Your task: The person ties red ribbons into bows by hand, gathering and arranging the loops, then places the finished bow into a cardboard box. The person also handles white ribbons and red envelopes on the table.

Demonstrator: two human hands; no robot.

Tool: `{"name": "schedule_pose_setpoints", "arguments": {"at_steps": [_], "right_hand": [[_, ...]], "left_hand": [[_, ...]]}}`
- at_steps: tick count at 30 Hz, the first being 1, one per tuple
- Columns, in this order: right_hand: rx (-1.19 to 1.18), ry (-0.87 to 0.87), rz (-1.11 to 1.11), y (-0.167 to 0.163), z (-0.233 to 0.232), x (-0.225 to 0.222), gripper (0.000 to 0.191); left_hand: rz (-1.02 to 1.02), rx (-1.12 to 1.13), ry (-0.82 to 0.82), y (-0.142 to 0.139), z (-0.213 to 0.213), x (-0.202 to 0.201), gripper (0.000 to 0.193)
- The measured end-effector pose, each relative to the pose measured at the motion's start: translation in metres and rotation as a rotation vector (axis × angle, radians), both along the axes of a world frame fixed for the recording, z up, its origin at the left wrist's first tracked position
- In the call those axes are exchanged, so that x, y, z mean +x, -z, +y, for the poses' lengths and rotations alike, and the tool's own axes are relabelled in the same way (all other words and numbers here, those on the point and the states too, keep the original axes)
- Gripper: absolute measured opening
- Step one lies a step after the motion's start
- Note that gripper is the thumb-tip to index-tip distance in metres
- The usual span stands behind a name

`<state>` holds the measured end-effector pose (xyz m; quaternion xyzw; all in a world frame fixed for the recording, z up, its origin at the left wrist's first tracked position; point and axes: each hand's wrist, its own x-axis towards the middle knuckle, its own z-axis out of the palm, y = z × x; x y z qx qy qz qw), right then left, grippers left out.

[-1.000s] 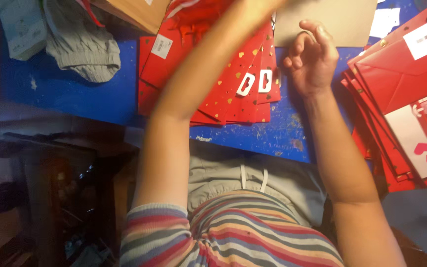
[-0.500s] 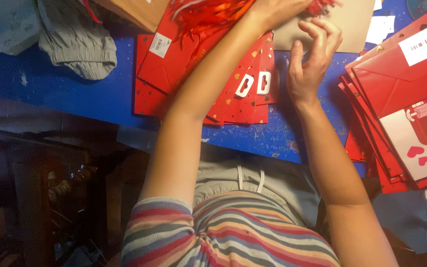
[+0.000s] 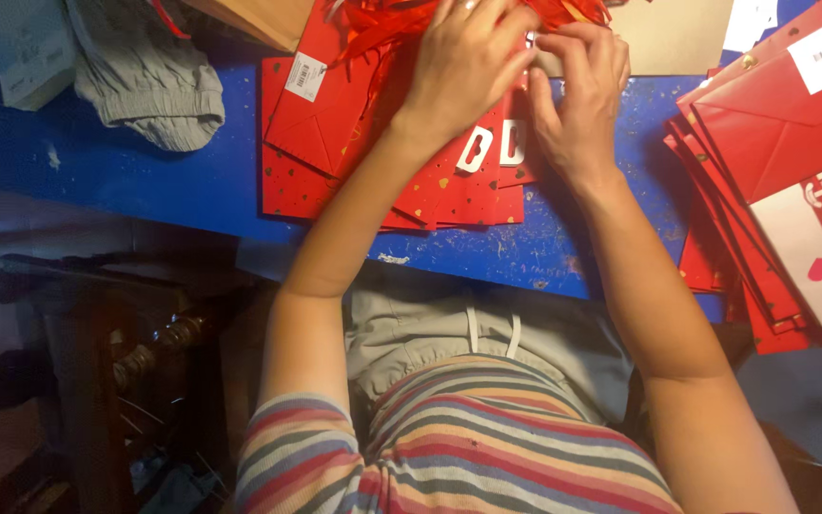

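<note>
A flat red paper gift bag (image 3: 401, 143) with red ribbon handles (image 3: 387, 24), lying on a blue table (image 3: 145, 181), is pinched near its top by the left hand (image 3: 463, 62) and right hand (image 3: 577, 95), held close together; it is judged light, flexible and easily creased.

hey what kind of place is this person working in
Probably a small workshop or home packing table: flat red paper gift bags lie on a paint-worn blue table, with another stack of red bags at the side.

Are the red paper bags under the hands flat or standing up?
Flat. The red paper bags lie folded in an overlapping pile on the blue table.
</note>
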<state>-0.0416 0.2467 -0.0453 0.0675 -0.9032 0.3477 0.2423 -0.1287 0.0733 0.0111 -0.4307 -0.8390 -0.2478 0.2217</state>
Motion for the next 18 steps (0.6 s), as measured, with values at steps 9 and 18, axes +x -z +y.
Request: {"name": "schedule_pose_setpoints", "arguments": {"at_steps": [9,18], "right_hand": [[0.099,-0.028,-0.058,-0.001,0.002,-0.005,0.038],[0.177,-0.023,-0.077,0.002,0.001,-0.008,0.06]], "left_hand": [[-0.14,-0.16,-0.246,0.027,-0.021,-0.014,0.051],[0.041,-0.162,-0.181,0.005,-0.023,0.003,0.036]]}}
